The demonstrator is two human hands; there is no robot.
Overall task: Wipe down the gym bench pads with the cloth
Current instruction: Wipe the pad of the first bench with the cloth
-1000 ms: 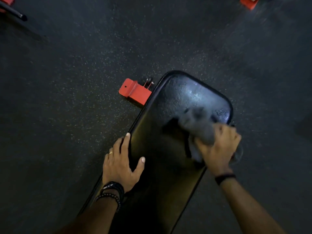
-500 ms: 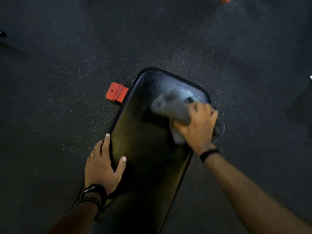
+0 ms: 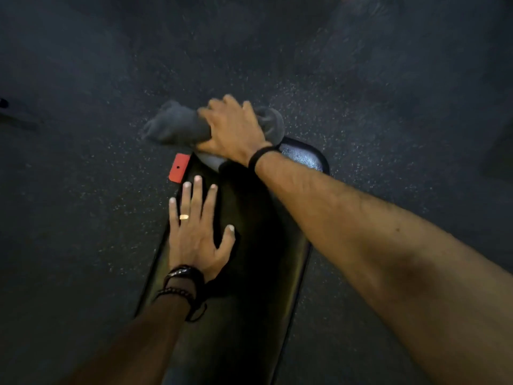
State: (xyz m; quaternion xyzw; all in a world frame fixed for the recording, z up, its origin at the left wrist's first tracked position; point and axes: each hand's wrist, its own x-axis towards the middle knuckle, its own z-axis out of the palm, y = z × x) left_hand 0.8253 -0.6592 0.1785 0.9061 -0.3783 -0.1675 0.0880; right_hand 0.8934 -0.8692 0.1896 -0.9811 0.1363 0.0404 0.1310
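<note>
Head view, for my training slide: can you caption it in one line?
Right hand grips a grey cloth at the far end of the black bench pad; left hand lies flat on it.

Under my two hands, the left hand (image 3: 194,240) and the right hand (image 3: 233,129), I count one long black padded bench pad (image 3: 249,273), one crumpled grey cloth (image 3: 177,126), one red metal bracket (image 3: 179,167) beside my left fingers.

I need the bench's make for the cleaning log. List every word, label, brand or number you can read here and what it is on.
None can be read.
Bench pad: plain black, no print visible.
Red bracket: only a dark hole, no lettering.
Grey cloth in the right hand: blurred, no tag seen.
Wristbands and ring on the left hand: no text legible.
</note>
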